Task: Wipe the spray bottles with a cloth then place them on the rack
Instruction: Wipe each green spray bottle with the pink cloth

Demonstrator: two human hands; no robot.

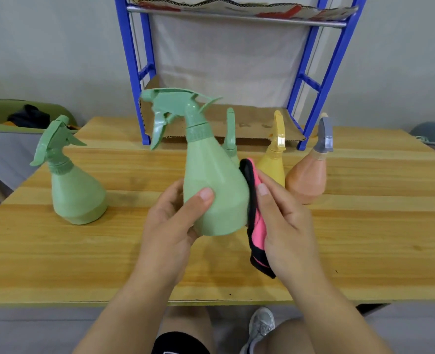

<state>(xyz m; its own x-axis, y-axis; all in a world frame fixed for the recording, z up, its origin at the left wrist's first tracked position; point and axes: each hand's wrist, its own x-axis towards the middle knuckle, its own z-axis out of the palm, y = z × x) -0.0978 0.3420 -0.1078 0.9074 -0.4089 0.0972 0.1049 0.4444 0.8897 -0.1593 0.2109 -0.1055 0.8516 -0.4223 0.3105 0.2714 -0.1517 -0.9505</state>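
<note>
My left hand (pixel 170 223) grips a green spray bottle (pixel 211 180) by its base, lifted above the wooden table (pixel 364 238), nozzle pointing left. My right hand (pixel 285 226) presses a pink cloth with black edging (pixel 256 226) against the bottle's right side. A second green bottle (pixel 73 185) stands on the table at the left. Behind the held bottle, a third green bottle (pixel 230 139) is mostly hidden. A yellow bottle (pixel 274 159) and an orange bottle with a grey sprayer (pixel 311 175) stand to the right.
A blue-framed rack (pixel 321 80) stands at the table's far edge, with cardboard lining its lower shelf (pixel 249 123) and its upper shelf (pixel 237 8). A green seat with dark items (pixel 25 116) is at the left. My knees and one shoe show below the table's front edge.
</note>
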